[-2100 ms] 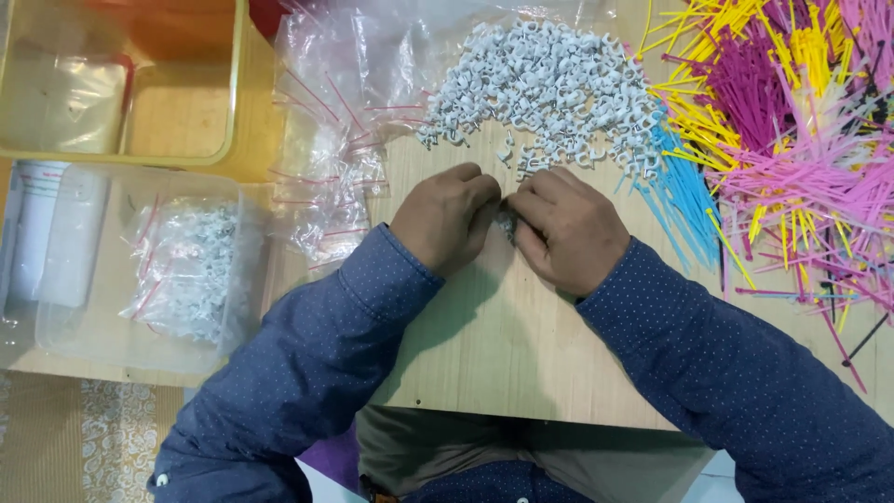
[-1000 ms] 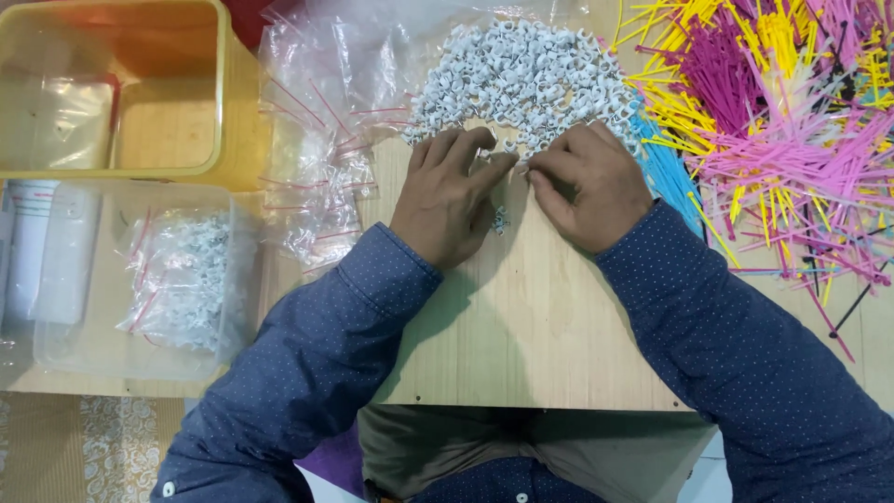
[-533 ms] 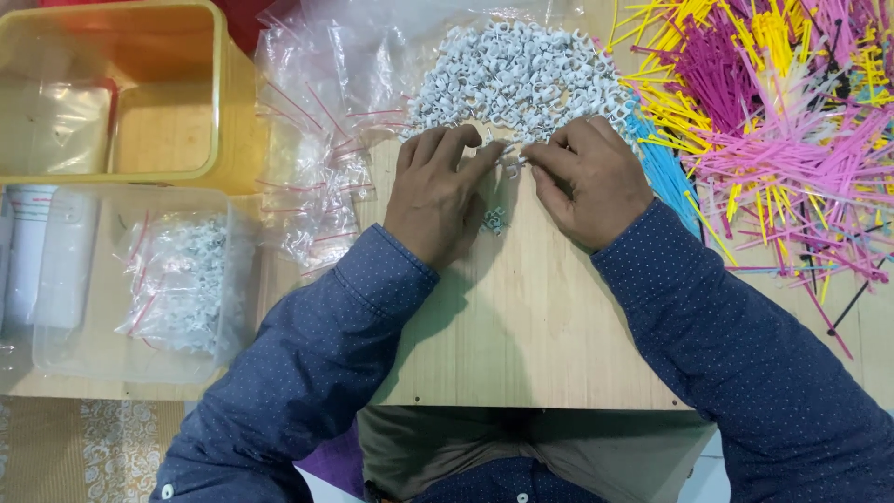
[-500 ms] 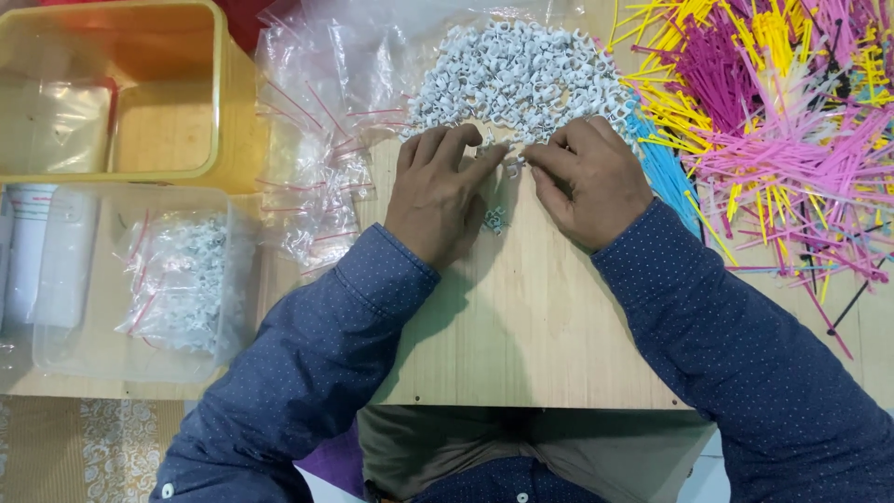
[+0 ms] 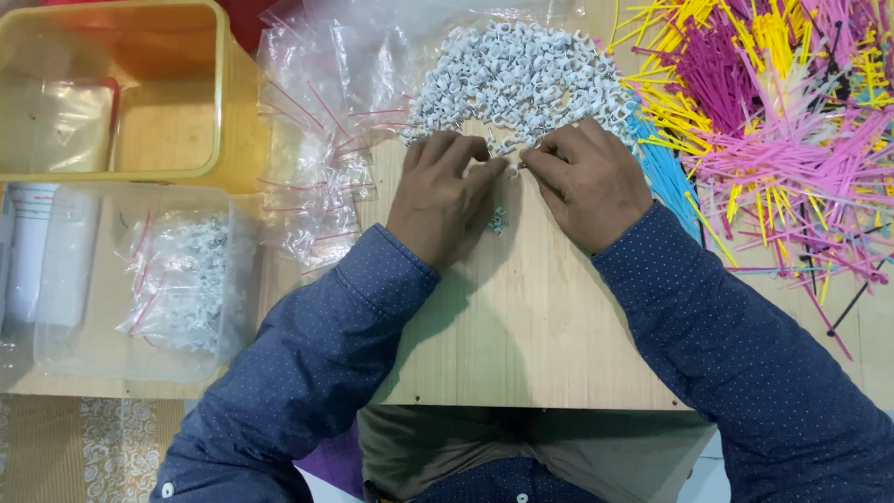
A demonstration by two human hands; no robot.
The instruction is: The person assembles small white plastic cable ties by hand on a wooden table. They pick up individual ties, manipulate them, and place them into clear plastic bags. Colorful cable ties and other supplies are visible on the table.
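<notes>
Both hands, left hand (image 5: 445, 191) and right hand (image 5: 587, 182), pinch small white clips (image 5: 521, 79) at the pile's edge; light, stiff, easily scattered, best nipped singly by fingertips.

— What do we have on our wooden counter (image 5: 521, 326)?
— A heap of white clips (image 5: 521, 79), coloured cable ties (image 5: 773, 121), clear bags (image 5: 321, 140), and two tubs: yellow (image 5: 209, 102), clear (image 5: 140, 279).

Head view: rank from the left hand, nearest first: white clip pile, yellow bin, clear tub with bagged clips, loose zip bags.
From the left hand:
1. White clip pile, touching the fingertips, just ahead.
2. Loose zip bags, to its left.
3. Clear tub, far left, nearer the body.
4. Yellow bin, far left, top; too close to the tub to rank apart.
</notes>
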